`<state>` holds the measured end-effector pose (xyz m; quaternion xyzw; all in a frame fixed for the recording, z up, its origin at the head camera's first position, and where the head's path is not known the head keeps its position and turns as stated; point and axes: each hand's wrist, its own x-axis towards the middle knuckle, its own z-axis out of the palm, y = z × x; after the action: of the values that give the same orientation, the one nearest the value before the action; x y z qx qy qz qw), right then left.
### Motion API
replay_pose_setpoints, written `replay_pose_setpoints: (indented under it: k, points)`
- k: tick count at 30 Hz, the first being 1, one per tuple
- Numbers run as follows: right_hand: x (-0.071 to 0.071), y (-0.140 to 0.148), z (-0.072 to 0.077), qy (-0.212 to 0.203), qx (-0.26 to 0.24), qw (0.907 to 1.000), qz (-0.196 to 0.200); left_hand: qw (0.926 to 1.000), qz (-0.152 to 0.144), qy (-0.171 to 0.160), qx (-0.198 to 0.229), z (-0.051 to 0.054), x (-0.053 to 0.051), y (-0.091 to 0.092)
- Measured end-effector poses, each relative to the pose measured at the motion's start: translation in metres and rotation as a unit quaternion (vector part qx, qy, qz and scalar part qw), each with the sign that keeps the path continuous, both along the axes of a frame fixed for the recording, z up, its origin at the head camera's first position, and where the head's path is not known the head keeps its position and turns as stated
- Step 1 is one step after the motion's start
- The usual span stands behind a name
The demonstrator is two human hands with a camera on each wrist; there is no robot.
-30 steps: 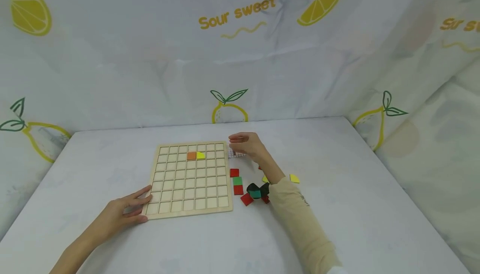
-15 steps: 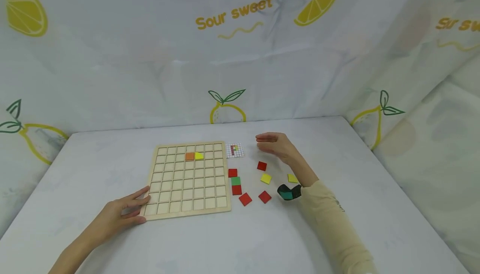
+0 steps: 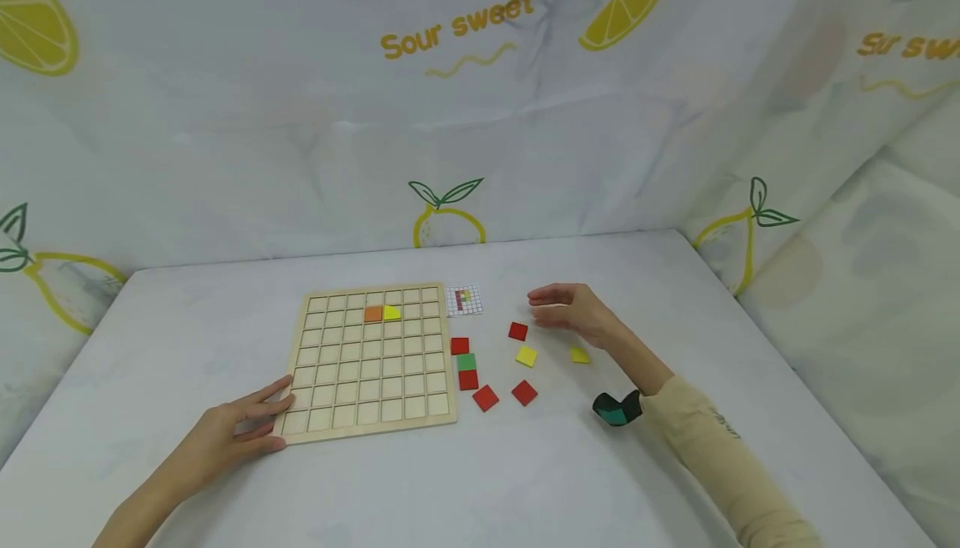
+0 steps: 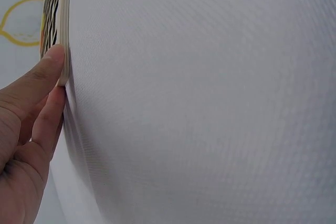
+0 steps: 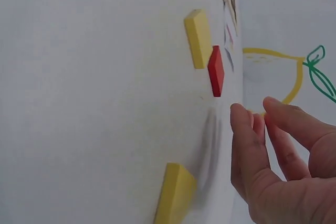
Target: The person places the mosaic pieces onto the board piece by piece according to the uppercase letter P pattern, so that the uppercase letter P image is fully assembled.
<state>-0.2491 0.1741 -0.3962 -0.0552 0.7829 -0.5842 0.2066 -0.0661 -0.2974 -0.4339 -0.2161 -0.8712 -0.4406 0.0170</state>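
Note:
A wooden grid board (image 3: 371, 364) lies left of the table's middle, an orange square tile (image 3: 373, 314) and a yellow tile with a rounded corner (image 3: 392, 313) in its second row. My left hand (image 3: 225, 439) holds the board's near left corner between thumb and fingers, also shown in the left wrist view. Over the table right of the board is my right hand (image 3: 573, 312), fingers loosely bent, nothing between them. Nearest it are a red tile (image 3: 518, 331), a yellow tile (image 3: 527, 356) and another yellow tile (image 3: 580, 354) with a rounded corner.
A small pattern card (image 3: 463, 300) with a coloured grid lies at the board's upper right. Beside the board's right edge are a red tile (image 3: 460, 346), a green tile (image 3: 467, 362) and several more red tiles. A black-and-green piece (image 3: 617, 409) hangs at the right cuff.
My right hand has moved rightward from above the pattern card, then slightly nearer, uncovering the card and loose tiles. The left hand keeps its place at the board's corner.

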Motion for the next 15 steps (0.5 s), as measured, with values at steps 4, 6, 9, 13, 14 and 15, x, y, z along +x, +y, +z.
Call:
replay_pose_setpoints:
  k: [4,6,9,13,14,15]
  points:
    - [0.002,-0.008,-0.008,0.02,0.015,0.9997,0.003,0.9999,-0.005,-0.003,0.009,0.001,0.001,0.0]
    - [0.002,-0.014,-0.01,0.029,0.019,0.9994,-0.004,0.9999,-0.007,-0.004,0.011,0.001,0.001,0.0]
    - [0.002,-0.022,-0.011,0.039,0.021,0.999,-0.01,0.9999,-0.007,-0.003,0.013,0.001,0.001,0.0]
    - [0.0,-0.031,-0.009,0.039,0.029,0.9988,-0.011,0.9998,-0.008,-0.006,0.016,0.0,0.001,-0.001]
    - [-0.001,-0.033,-0.008,0.041,0.037,0.9985,-0.006,0.9998,-0.008,-0.007,0.016,0.0,0.001,-0.001]
    - [-0.002,-0.033,-0.007,0.042,0.045,0.9981,0.002,0.9998,-0.007,-0.008,0.014,0.0,0.001,-0.001]
